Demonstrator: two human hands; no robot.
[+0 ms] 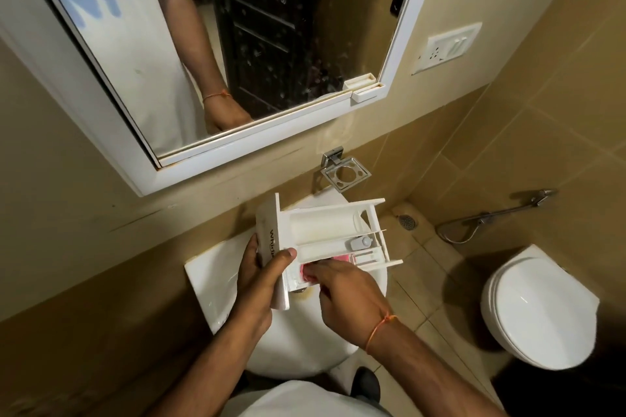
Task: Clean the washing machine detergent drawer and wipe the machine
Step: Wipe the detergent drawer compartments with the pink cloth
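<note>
Left hand (262, 276) clasps drawer (325, 234); right hand (345, 288) presses inside.

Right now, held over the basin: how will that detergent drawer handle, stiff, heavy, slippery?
Detergent drawer looks like rigid moulded plastic, so probably stiff. Left hand alone carries it by the front panel, so likely light. Its thin dividers may be fragile under the right hand pressing the pink cloth.

Only one piece of lettering can be read: dark letters run along the white front panel of the detergent drawer (271, 240), beginning "Whirl". The rest of the word is hidden behind the thumb of the left hand (261, 281) holding that panel.
</note>
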